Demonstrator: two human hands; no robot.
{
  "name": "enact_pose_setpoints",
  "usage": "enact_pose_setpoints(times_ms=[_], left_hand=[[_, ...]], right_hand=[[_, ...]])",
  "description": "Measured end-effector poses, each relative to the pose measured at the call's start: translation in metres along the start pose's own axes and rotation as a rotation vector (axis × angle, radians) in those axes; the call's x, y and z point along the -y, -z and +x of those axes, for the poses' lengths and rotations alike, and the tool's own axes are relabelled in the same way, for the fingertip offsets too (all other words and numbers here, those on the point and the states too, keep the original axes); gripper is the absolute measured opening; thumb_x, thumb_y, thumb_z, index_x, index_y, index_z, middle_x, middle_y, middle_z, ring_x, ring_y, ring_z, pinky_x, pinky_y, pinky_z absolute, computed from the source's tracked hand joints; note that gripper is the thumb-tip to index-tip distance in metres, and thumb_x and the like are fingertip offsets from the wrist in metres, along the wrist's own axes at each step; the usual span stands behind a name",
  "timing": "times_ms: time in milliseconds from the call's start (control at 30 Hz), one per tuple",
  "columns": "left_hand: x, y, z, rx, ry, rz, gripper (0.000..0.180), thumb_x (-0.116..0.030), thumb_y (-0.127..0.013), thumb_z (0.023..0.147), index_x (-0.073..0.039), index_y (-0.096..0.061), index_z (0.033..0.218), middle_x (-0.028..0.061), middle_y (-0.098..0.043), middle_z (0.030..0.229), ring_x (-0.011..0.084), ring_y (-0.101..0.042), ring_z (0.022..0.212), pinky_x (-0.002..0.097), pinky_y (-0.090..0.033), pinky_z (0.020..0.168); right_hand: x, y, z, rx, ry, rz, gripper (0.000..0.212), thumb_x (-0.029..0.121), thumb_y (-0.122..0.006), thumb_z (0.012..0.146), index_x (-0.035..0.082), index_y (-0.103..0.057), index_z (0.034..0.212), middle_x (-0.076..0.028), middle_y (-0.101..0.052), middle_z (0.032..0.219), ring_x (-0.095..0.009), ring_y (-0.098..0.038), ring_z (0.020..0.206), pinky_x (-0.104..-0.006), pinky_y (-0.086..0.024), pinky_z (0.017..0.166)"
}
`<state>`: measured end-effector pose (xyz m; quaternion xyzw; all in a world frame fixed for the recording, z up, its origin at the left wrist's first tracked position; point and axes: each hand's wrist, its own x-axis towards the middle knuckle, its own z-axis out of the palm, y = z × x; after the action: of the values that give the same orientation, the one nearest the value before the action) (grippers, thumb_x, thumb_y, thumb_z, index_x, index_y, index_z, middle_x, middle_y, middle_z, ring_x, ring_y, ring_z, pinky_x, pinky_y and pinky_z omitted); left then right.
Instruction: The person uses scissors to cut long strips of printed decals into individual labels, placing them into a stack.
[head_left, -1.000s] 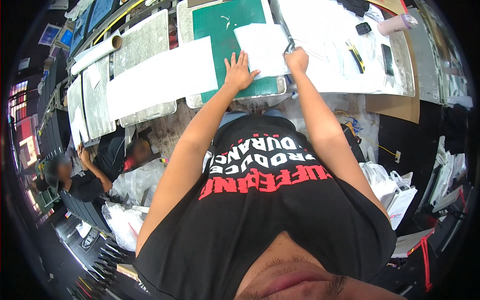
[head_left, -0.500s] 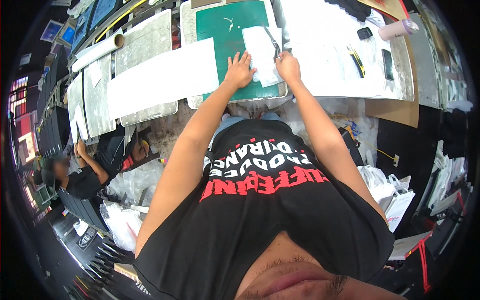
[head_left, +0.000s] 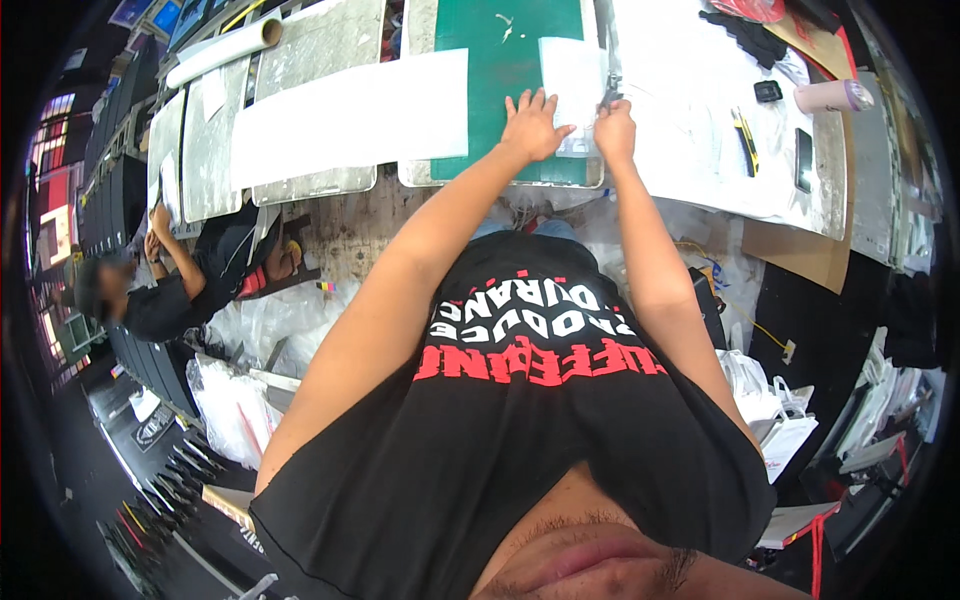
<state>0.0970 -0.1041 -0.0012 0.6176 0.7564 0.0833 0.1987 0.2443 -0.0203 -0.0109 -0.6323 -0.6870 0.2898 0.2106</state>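
My left hand (head_left: 533,127) lies flat with its fingers spread on the green cutting mat (head_left: 490,100), its thumb reaching the small white sheet (head_left: 578,85). Beside that sheet's right edge, my right hand (head_left: 615,133) is closed around grey scissors (head_left: 612,92). The blades are hard to make out against the white surface, and the fingers hide the handles. To the left, a long white sheet (head_left: 350,120) runs across the boards and overlaps the mat's left side.
A yellow-and-black utility knife (head_left: 745,140), a phone (head_left: 803,160) and a pink bottle (head_left: 833,96) lie on the right. Back left rests a white roll (head_left: 225,52). Another person (head_left: 165,290) works at far left. White bags (head_left: 775,410) stand low on the right.
The view has shifted, so the table appears further right. The small sheet now lies straighter, and the scissors have gone from over it to its right edge. My left hand stays flat.
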Motion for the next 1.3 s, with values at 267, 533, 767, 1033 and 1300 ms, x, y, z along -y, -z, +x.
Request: enact_pose_setpoints(times_ms=[267, 533, 767, 1033, 1300], left_hand=[[0.186, 0.07, -0.069, -0.288, 0.122, -0.325, 0.033, -0.023, -0.069, 0.083, 0.0, -0.069, 0.107, 0.0197, -0.069, 0.105, 0.0348, -0.066, 0.099, 0.0388, -0.052, 0.088], [0.246, 0.025, -0.189, -0.026, 1.186, -1.918, 0.022, -0.026, -0.061, 0.095, -0.005, -0.059, 0.09, 0.0041, -0.062, 0.069, 0.0125, -0.057, 0.054, 0.0242, -0.049, 0.048], [0.294, -0.06, -0.153, -0.459, 0.828, -2.36, 0.008, -0.015, -0.062, 0.093, -0.011, -0.059, 0.087, -0.0018, -0.056, 0.068, 0.0055, -0.052, 0.051, 0.0164, -0.044, 0.041], [0.208, 0.001, -0.123, -0.238, 1.043, -2.159, 0.015, -0.014, -0.065, 0.091, -0.01, -0.059, 0.078, -0.0028, -0.049, 0.06, 0.007, -0.044, 0.047, 0.0225, -0.038, 0.041], [0.172, -0.036, -0.113, -0.112, 0.954, -2.046, 0.014, -0.023, -0.072, 0.087, -0.011, -0.064, 0.091, 0.0004, -0.055, 0.066, 0.0123, -0.049, 0.056, 0.0277, -0.044, 0.055]], right_hand=[[-0.071, 0.049, -0.044, 0.086, 0.028, 0.519, 0.02, 0.01, -0.057, 0.095, 0.001, -0.047, 0.111, -0.016, -0.071, 0.094, -0.018, -0.069, 0.079, -0.029, -0.052, 0.068], [-0.046, 0.044, -0.158, 0.302, -0.234, 0.704, 0.018, 0.006, -0.057, 0.096, 0.001, -0.048, 0.111, -0.013, -0.067, 0.089, -0.016, -0.065, 0.073, -0.0259, -0.051, 0.063], [0.001, 0.002, -0.205, 0.499, -0.156, 0.742, 0.017, 0.001, -0.057, 0.094, 0.006, -0.049, 0.108, -0.002, -0.054, 0.083, -0.009, -0.055, 0.069, -0.0232, -0.047, 0.058], [0.022, 0.021, -0.207, 0.473, -0.074, 0.487, 0.019, 0.004, -0.061, 0.092, 0.004, -0.052, 0.109, -0.003, -0.058, 0.088, -0.011, -0.058, 0.072, -0.0238, -0.048, 0.06], [0.006, 0.034, -0.259, 0.526, -0.204, 0.359, 0.037, 0.0, -0.063, 0.085, 0.009, -0.047, 0.117, -0.006, -0.068, 0.082, -0.017, -0.067, 0.08, -0.0342, -0.053, 0.073]])
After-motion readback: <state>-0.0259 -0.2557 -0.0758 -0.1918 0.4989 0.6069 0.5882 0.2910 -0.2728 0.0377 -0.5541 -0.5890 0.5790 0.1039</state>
